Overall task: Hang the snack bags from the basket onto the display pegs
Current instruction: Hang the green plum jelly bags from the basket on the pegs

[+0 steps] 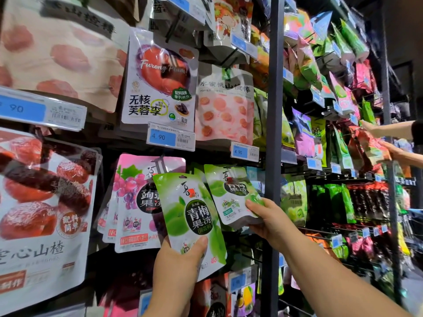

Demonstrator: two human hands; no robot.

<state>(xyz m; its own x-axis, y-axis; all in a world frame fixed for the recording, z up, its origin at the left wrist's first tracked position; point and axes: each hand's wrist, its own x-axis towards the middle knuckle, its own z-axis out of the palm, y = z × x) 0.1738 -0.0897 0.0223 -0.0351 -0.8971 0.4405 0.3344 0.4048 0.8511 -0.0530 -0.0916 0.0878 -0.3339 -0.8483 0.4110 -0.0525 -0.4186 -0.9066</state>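
My left hand grips a green plum-jelly snack bag by its bottom edge, thumb on the front, and holds it upright in front of the shelf. My right hand holds the lower right corner of a second, matching green bag, which is tilted with its top up against the rack near a peg; whether it hangs on the peg I cannot tell. Just left of them hang pink grape-jelly bags on a peg. The basket is out of view.
Plum bags and peach-hawthorn bags hang above, with blue price tags below them. A grey upright post divides the rack. At the right edge another person's hands handle bags on the neighbouring rack.
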